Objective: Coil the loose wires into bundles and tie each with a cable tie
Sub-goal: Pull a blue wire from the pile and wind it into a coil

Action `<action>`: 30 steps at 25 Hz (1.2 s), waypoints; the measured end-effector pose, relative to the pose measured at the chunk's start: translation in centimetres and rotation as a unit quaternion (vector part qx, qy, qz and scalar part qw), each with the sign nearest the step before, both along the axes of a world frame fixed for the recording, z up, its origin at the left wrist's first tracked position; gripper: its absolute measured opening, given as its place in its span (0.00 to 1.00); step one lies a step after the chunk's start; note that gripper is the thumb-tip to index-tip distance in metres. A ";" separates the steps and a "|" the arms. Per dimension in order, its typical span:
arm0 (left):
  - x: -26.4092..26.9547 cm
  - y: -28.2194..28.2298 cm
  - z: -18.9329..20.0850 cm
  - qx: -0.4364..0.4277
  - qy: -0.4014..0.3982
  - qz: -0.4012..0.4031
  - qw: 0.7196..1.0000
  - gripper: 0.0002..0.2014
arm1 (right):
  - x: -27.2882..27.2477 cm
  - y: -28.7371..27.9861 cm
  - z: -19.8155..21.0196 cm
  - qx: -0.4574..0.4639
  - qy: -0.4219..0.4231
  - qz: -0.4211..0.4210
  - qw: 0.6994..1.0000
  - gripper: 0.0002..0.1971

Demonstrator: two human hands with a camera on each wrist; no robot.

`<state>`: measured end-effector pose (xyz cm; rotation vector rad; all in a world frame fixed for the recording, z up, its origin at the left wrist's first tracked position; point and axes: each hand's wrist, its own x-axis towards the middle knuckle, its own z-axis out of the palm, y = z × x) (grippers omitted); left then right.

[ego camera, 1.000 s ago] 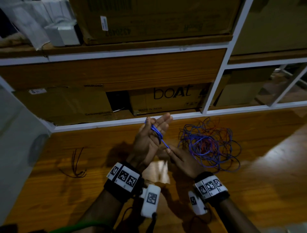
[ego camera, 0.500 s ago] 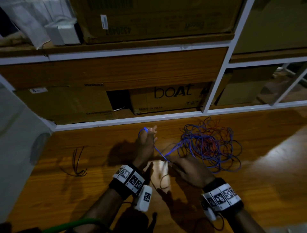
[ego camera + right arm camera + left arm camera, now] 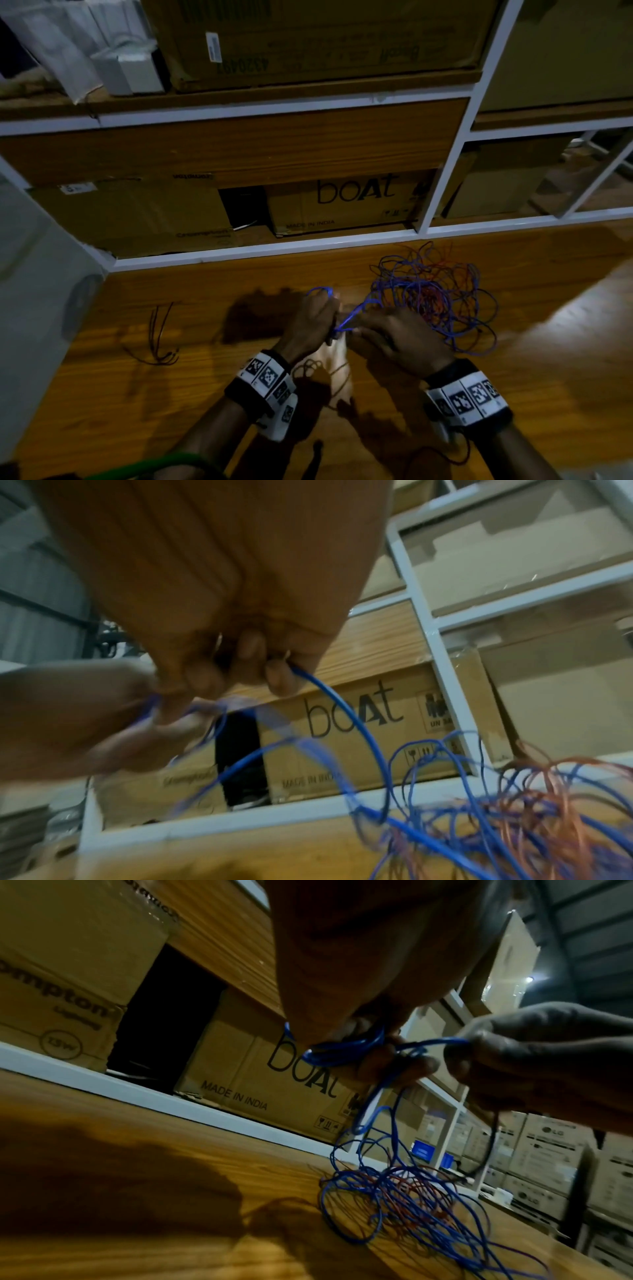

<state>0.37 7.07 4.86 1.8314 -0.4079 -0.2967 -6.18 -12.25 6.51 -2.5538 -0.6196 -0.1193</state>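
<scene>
On the wooden desk (image 3: 342, 428), seen from the head camera, the left hand (image 3: 310, 323) is closed around a few turns of blue wire (image 3: 356, 310) while the right hand (image 3: 397, 337) pinches the same strand just beside it; the rest trails into a loose tangle of blue and red wires (image 3: 435, 301) lying close to the right hand. A few dark cable ties (image 3: 159, 337), as far as this dim view lets me tell, lie well apart to the left, untouched. From the left wrist, the small coil (image 3: 342, 1049) loops round the curled fingers (image 3: 387, 1066), with wire dropping to the heap below. From the right wrist, thumb and fingertips (image 3: 277, 679) clamp the blue strand. I judge the first bundle barely begun: most wire remains uncoiled and nothing is tied.
</scene>
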 end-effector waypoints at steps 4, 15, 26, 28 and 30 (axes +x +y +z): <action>-1.4 0.0 -0.9 0.161 -0.213 0.044 0.963 0.18 | 1.0 -0.3 1.2 0.016 -0.049 -0.039 0.998 0.26; -1.7 1.7 0.9 -0.122 0.187 -0.089 0.971 0.26 | 3.6 0.8 0.8 0.080 -0.080 -0.033 0.993 0.05; -2.6 0.5 5.8 -0.506 0.392 -0.206 0.740 0.18 | 3.9 2.2 -2.7 0.232 0.021 -0.064 0.970 0.17; -2.2 0.4 6.3 -0.543 0.392 -0.208 0.713 0.18 | 3.7 2.6 -3.5 0.249 0.042 -0.071 0.965 0.15; -1.3 0.2 6.3 -0.558 0.365 -0.166 0.727 0.18 | 3.2 2.8 -4.3 0.260 0.058 -0.090 0.960 0.17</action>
